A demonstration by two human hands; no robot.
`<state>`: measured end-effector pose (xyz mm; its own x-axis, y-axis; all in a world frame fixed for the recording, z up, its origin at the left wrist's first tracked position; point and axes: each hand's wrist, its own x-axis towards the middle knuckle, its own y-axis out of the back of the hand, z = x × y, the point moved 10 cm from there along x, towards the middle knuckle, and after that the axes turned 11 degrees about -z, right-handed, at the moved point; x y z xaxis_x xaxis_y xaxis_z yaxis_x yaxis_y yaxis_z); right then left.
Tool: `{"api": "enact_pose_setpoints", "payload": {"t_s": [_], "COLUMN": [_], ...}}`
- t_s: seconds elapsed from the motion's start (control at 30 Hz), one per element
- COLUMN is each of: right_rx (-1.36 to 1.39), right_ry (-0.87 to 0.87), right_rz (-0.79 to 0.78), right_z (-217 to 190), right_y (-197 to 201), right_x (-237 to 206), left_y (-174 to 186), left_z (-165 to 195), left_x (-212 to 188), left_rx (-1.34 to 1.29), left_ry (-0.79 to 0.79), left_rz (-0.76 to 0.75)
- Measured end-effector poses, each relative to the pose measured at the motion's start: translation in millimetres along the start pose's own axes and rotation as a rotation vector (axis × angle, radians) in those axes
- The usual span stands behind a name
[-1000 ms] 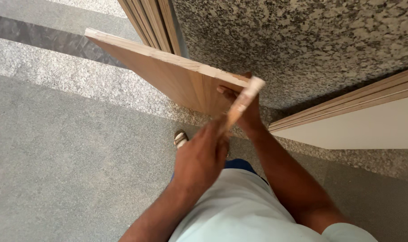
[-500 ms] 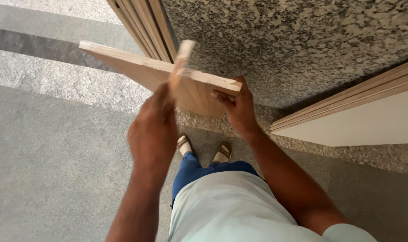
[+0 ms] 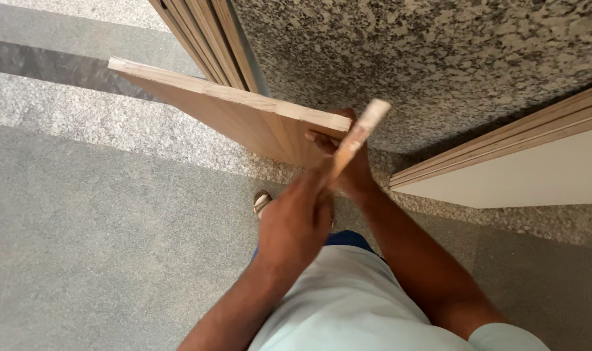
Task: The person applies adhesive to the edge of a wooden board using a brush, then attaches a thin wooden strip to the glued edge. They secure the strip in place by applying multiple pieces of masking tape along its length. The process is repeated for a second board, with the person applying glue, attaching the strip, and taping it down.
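A flat wooden board (image 3: 231, 114) is held on edge above the floor, its near end gripped by my right hand (image 3: 348, 162). My left hand (image 3: 295, 221) is closed around a small pale block (image 3: 360, 133), which rests against the board's near end, tilted up to the right. My feet show below the board, one sandal (image 3: 262, 201) visible.
Several wooden boards (image 3: 201, 32) lean upright beside a speckled granite slab (image 3: 426, 58) at the top. A white-faced panel with a wooden edge (image 3: 517, 169) lies at the right. Grey speckled floor (image 3: 101, 240) spreads to the left.
My left hand has slid the pale block from the middle of the board's edge back toward its near end. The right hand keeps its grip.
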<state>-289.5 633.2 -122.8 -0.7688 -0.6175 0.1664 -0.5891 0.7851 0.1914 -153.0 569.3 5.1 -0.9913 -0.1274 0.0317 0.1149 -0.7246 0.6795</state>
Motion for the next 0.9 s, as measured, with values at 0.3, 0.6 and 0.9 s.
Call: {"api": "enact_pose_setpoints", "payload": {"t_s": [0.3, 0.6, 0.9], "right_rx": [-0.121, -0.028, -0.081], "right_ry": [0.137, 0.071, 0.086], "right_rz": [0.035, 0.006, -0.003], "right_z": [-14, -3, -9], "right_y": [4, 6, 4], "right_x": [11, 6, 3], "left_y": [2, 13, 7], "left_z": [-26, -29, -6], "left_x": [-10, -21, -16], "left_rx": [0.011, -0.018, 0.061], "left_ry": [0.085, 0.312, 0.179], "left_rz": [0.042, -0.003, -0.060]}}
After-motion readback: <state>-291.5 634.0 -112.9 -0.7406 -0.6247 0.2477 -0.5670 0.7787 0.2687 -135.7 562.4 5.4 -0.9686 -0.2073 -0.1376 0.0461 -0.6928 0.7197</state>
